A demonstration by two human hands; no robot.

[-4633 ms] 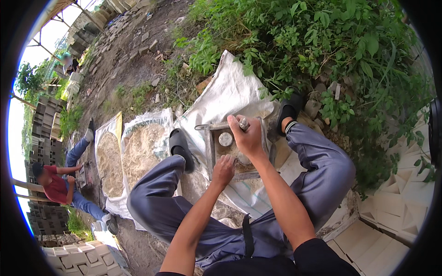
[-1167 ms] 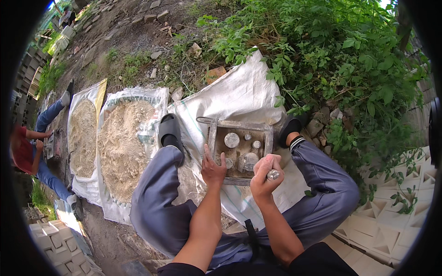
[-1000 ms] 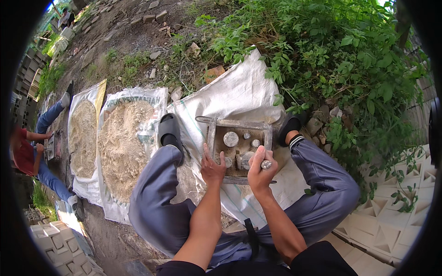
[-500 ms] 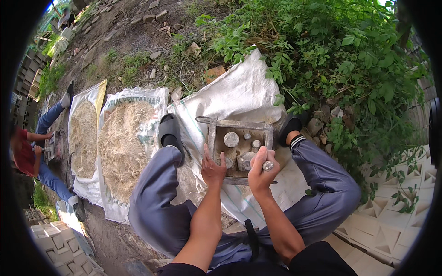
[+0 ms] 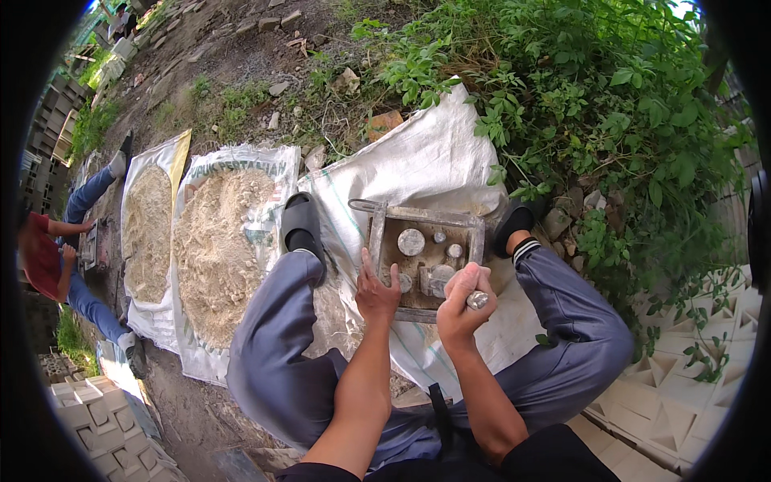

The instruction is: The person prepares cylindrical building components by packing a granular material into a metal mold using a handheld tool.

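Observation:
Between my legs a shallow rectangular frame (image 5: 430, 214), grey and worn with a looped end at its far left corner, lies on a white woven sack (image 5: 438, 173). Several grey round-topped pieces of different sizes stand inside it, the largest a round disc (image 5: 410, 242) near the far left. My left hand (image 5: 377, 294) rests on the frame's left side, fingers stretched apart. My right hand (image 5: 462, 309) is closed around a short rod-like tool with a rounded, silvery end (image 5: 477, 300), above the near right corner. Its other end is hidden by the fist.
Two sacks with heaps of pale sandy powder (image 5: 217, 249) lie at my left. Beyond them a person in a red shirt (image 5: 42, 257) sits working with both hands. Green plants (image 5: 594, 96) and stones border the right. Pale patterned blocks (image 5: 666, 402) lie at the lower right.
My right hand with the rod-like tool has come slightly toward me relative to the frame. My left hand keeps its place on the frame. The whole view has shifted a little.

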